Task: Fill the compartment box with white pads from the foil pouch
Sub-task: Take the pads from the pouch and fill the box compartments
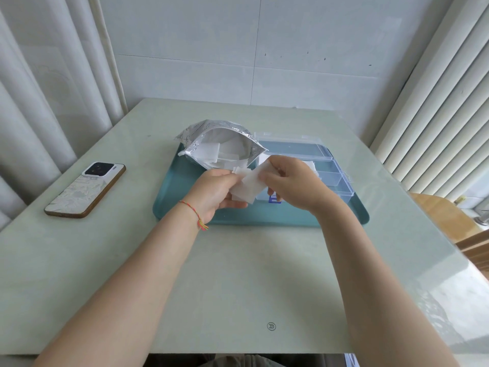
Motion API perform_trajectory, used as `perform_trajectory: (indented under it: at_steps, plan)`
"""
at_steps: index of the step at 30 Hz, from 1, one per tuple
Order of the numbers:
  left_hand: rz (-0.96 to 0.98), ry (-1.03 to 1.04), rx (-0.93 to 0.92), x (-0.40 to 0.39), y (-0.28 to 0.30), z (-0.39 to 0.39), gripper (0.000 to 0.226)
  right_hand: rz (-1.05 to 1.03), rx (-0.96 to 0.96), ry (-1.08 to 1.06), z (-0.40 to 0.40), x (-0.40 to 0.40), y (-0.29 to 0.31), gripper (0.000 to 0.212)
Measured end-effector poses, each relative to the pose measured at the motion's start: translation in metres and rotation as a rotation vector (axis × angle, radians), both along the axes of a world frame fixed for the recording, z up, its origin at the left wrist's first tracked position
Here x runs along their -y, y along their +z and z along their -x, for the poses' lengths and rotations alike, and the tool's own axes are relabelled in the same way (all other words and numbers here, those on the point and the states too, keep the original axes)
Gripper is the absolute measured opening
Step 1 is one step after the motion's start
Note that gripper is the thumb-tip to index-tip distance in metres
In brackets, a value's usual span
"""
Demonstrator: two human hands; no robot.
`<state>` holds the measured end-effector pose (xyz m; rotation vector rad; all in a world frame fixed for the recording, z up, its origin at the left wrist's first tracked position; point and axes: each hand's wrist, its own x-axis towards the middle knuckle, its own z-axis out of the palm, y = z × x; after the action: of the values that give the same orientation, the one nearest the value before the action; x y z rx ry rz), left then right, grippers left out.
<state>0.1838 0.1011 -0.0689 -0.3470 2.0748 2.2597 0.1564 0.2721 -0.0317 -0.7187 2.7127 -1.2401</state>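
Small stack of white pads (247, 185) held between both hands above the teal tray (185, 192).

The left hand (215, 190) gripped the stack from below, its fingers curled round it, while the right hand (293, 185) pinched the stack's right edge; the open foil pouch (209, 139), more pads inside, lay just beyond on the left, the clear compartment box (325, 165) on the right, a phone (86, 189) well left on the bench (238, 274). Squaring the edges before lowering them flat into one compartment would probably keep the pads from fanning or catching a divider.
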Motion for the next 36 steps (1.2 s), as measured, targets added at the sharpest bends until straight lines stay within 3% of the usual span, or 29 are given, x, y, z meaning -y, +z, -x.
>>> perform_trajectory:
  at_steps: [3, 8, 15, 23, 27, 36]
  plan:
    - [-0.075, 0.05, 0.003, 0.001, 0.0, 0.0, 0.018, 0.194, 0.092, -0.017, -0.002, -0.001, 0.003, 0.005]
    - [-0.182, 0.072, 0.009, 0.003, 0.0, 0.001, 0.019, 0.43, 0.152, -0.135, 0.008, -0.004, -0.002, 0.01]
    - [-0.167, 0.02, -0.012, 0.0, -0.001, 0.001, 0.019, 0.267, 0.072, -0.046, 0.007, -0.002, -0.005, 0.032]
    - [-0.19, 0.002, -0.018, 0.0, -0.001, 0.002, 0.02, 0.017, -0.159, -0.027, 0.003, 0.011, -0.01, 0.007]
    - [-0.193, -0.021, -0.017, -0.002, 0.0, 0.001, 0.025, -0.007, -0.279, -0.062, 0.003, 0.021, -0.017, 0.002]
    - [-0.368, -0.019, 0.011, -0.003, 0.004, -0.001, 0.03, 0.012, -0.364, -0.195, 0.006, 0.034, -0.03, 0.009]
